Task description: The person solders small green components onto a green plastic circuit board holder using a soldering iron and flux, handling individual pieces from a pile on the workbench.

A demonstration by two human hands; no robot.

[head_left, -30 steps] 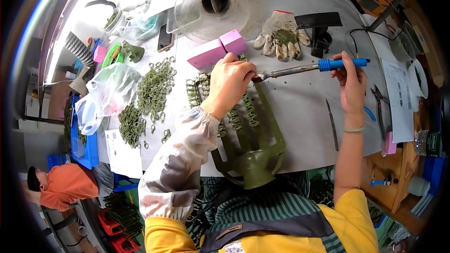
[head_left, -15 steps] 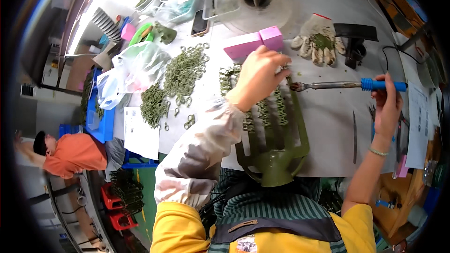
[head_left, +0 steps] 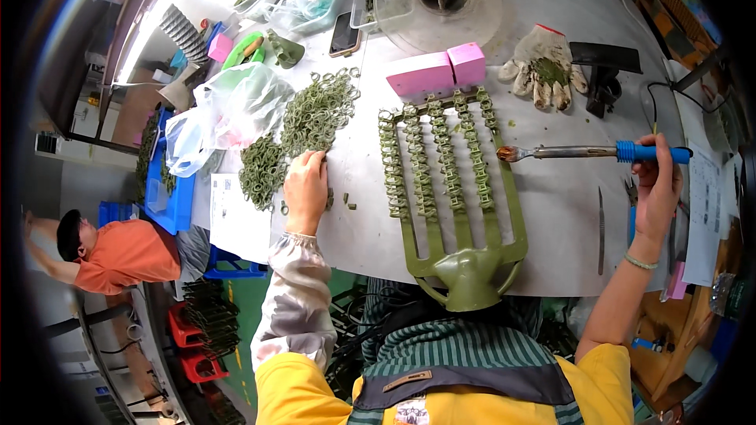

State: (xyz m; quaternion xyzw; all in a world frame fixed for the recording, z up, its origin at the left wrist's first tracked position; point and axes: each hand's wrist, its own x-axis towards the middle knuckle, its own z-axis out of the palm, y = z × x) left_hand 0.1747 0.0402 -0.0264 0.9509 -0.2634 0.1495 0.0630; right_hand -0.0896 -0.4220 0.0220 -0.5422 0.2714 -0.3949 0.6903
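Observation:
My left hand (head_left: 305,195) is at the near right edge of a pile of small green rings (head_left: 316,114). Its fingers are pressed together, and whatever they pinch is hidden. Around the blue handle of a soldering iron (head_left: 571,152) my right hand (head_left: 657,185) is closed, holding it level. The iron's brown, stained tip points left and hangs over the right rail of a green frame (head_left: 465,264). That frame has several long bars lined with rows of green rings (head_left: 449,161), and its funnel-shaped end faces me.
Two pink blocks (head_left: 421,75) prop the frame's far end. Beyond them are a clear round plastic container (head_left: 488,12) and a stained glove (head_left: 543,67). A black stand (head_left: 602,67) is at the right. Plastic bags (head_left: 236,114) lie left; a person in orange (head_left: 130,258) works further off.
My left hand has moved from the frame's far end left to the ring pile, uncovering the rows of rings. The iron stays in my right hand, shifted slightly right and down.

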